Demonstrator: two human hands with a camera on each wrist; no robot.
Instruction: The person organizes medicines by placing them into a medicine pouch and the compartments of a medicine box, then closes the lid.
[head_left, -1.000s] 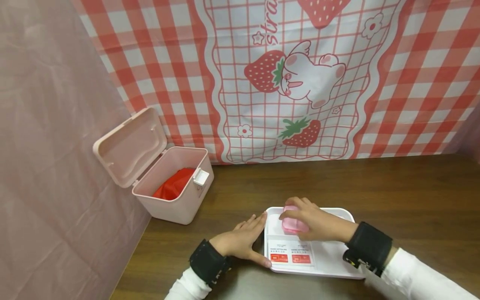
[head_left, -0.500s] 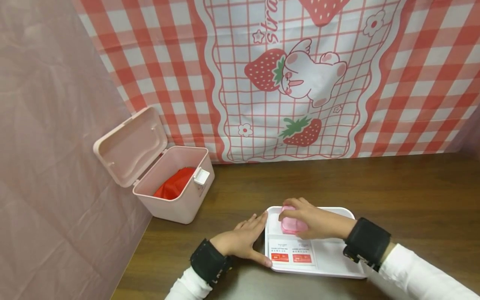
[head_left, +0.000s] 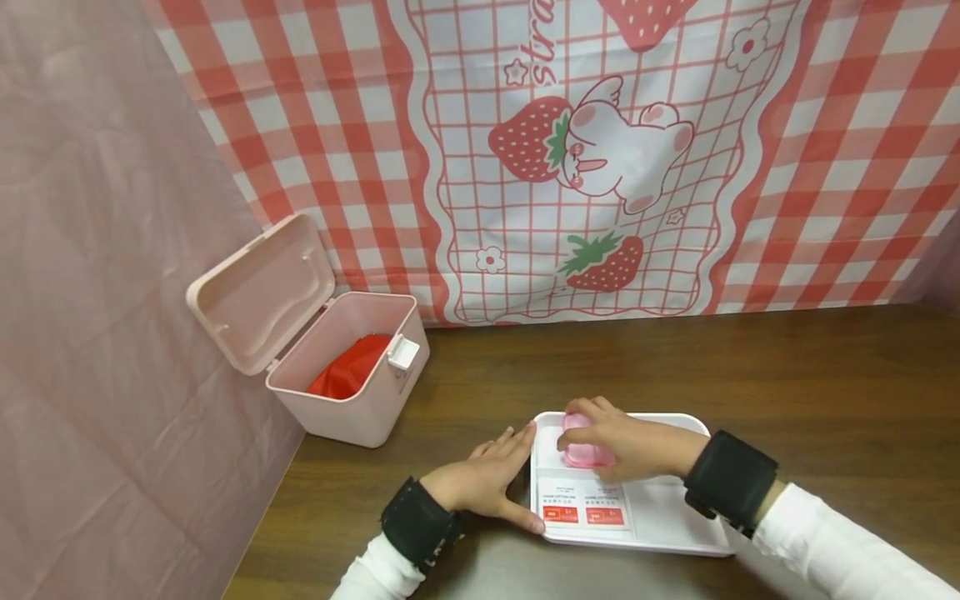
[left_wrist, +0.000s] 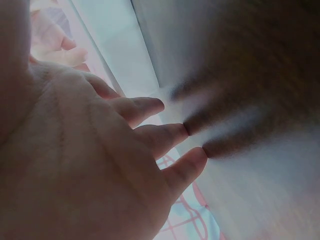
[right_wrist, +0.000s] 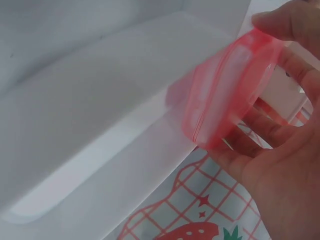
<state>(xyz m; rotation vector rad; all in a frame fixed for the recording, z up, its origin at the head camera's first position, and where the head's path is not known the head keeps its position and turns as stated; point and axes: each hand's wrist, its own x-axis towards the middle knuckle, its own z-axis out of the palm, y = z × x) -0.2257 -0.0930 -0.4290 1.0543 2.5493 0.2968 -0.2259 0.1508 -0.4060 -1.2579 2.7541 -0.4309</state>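
A white divided tray (head_left: pixel 660 517) lies on the table. In its far left compartment sits a small translucent pink box (head_left: pixel 583 454). My right hand (head_left: pixel 626 442) grips this box from above, fingers and thumb curled about its sides; the right wrist view shows the pink box (right_wrist: pixel 232 92) between thumb and fingers. At the tray's left edge, my left hand (head_left: pixel 480 479) lies with fingers and thumb spread along the rim. In the left wrist view, the left hand's fingertips (left_wrist: pixel 195 157) are down at the table surface. Two red-and-white printed packets (head_left: pixel 581 504) lie in the near left compartment.
A pale pink storage box (head_left: pixel 337 417) stands at the left with its lid (head_left: pixel 262 292) up and a red cloth (head_left: pixel 352 367) inside. Behind the wooden table (head_left: pixel 480 367) hangs a red-and-white checked strawberry cloth (head_left: pixel 360 125). A pinkish curtain (head_left: pixel 97 333) hangs at the left.
My right wrist has shifted slightly left and away from me, while the hand stays on the pink box. The left hand keeps its place at the tray.
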